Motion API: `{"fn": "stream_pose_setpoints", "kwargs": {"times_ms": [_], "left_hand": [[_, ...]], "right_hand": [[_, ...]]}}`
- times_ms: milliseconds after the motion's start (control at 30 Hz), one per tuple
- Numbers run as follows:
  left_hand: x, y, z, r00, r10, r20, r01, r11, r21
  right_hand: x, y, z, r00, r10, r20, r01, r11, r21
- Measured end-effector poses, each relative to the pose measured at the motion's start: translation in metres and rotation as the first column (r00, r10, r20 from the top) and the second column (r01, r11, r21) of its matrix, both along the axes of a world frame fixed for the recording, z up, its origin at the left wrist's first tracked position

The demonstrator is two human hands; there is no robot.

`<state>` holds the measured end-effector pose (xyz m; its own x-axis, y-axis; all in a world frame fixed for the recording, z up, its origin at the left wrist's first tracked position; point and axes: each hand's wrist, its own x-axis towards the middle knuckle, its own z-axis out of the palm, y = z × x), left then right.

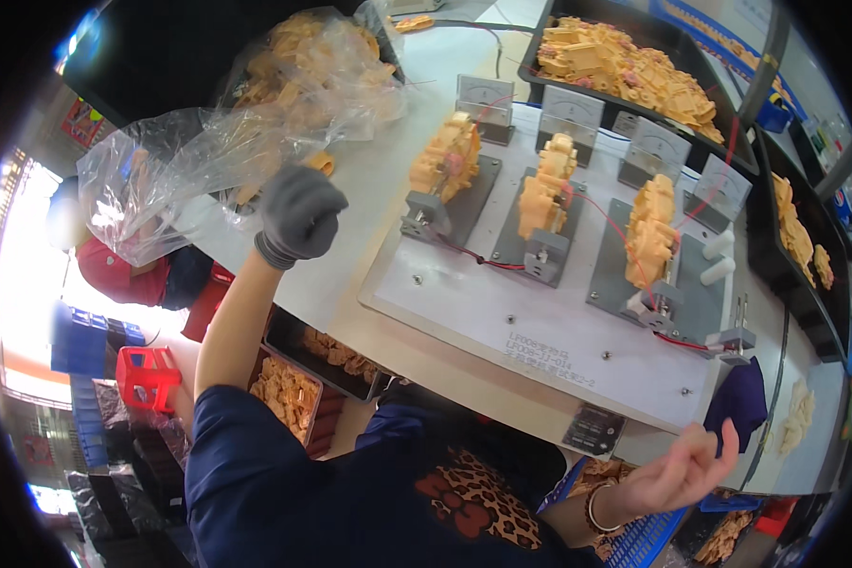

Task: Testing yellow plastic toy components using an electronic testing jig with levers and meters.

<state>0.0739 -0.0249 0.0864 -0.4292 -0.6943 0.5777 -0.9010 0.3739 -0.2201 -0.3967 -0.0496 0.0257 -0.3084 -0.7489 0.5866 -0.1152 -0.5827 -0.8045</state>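
My left hand (300, 216), in a grey glove, is curled into a fist over the left side of the white table. Whatever may be inside it is hidden. Just behind it lie a small orange plastic piece (320, 163) and a clear plastic bag (284, 118) of similar parts. My right hand (686, 466) is bare, its fingers loosely bent and apart with nothing in them, nearest a dark purple cloth (740, 402). Between my hands, a white test board (464, 308) carries three peach plastic assemblies (542, 194) on grey fixtures with metal clamps and red wires.
Several analog meters (572, 115) stand behind the fixtures. Black trays of peach parts (625, 76) fill the back right, with another tray (795, 227) at the right edge. Boxes of parts (289, 393) sit below the table edge. A red stool (149, 379) is at left.
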Motion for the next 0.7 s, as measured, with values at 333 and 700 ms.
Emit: {"fn": "stream_pose_setpoints", "kwargs": {"times_ms": [333, 700], "left_hand": [[0.125, -0.036, -0.074, 0.526, 0.847, 0.07, -0.797, 0.463, 0.387], [0.004, 0.027, -0.065, 0.746, 0.528, -0.406, -0.304, 0.812, 0.498]], "right_hand": [[0.026, -0.004, 0.011, 0.994, 0.102, -0.039, -0.109, 0.945, -0.307], [-0.001, -0.019, 0.007, 0.953, -0.154, -0.26, 0.159, 0.987, -0.002]]}}
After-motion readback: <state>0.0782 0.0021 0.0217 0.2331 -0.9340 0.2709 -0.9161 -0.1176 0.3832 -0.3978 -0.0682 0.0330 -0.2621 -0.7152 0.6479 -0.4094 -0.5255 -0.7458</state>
